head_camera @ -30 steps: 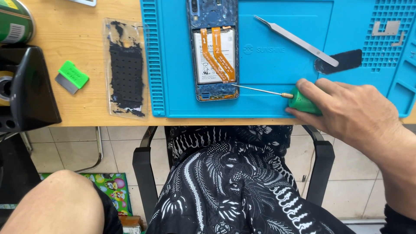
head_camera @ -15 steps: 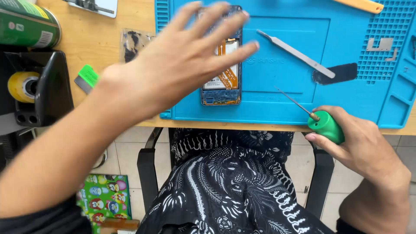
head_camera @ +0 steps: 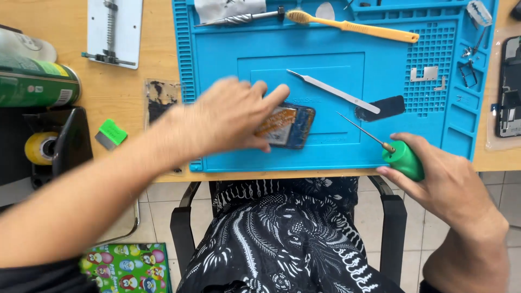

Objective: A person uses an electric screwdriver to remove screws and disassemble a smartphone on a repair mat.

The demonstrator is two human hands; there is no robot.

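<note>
Blue mat covers most of the wooden desk, its front rim running right along the desk edge above the lap. Open room on the mat sits right of the phone, between the flat metal pry tool and the front rim; back row is crowded with a yellow toothbrush and a metal bit. Left hand is blurred, fingers spread fairly wide, lying flat over the opened phone — touching it, not clearly gripping. Phone lies tilted near the mat's front centre, orange flex strips showing. Right hand is closed around the green handle of a screwdriver, off the desk's front edge, thin shaft angled up-left over the mat, tip near a dark patch. Green can and yellow tape roll sit far left.
</note>
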